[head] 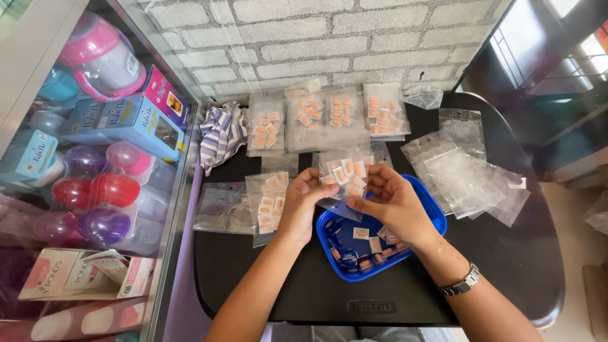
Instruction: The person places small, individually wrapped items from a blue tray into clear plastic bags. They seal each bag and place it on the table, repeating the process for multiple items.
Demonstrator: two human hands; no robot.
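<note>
My left hand (303, 197) and my right hand (396, 204) both grip one small clear plastic bag (345, 172) partly filled with little white-and-orange sachets, held just above a blue plastic tray (437, 221). Several loose sachets (367, 250) of the same kind lie inside the tray. My right wrist wears a metal watch (462, 284). Everything sits on a black table (304, 285).
Filled sachet bags (332, 115) lie in a row by the brick wall, another filled bag (267, 201) left of my hands. Empty clear bags (465, 174) are piled at the right. A striped cloth (220, 133) lies far left. A glass cabinet (95, 158) holds colourful bottles and boxes.
</note>
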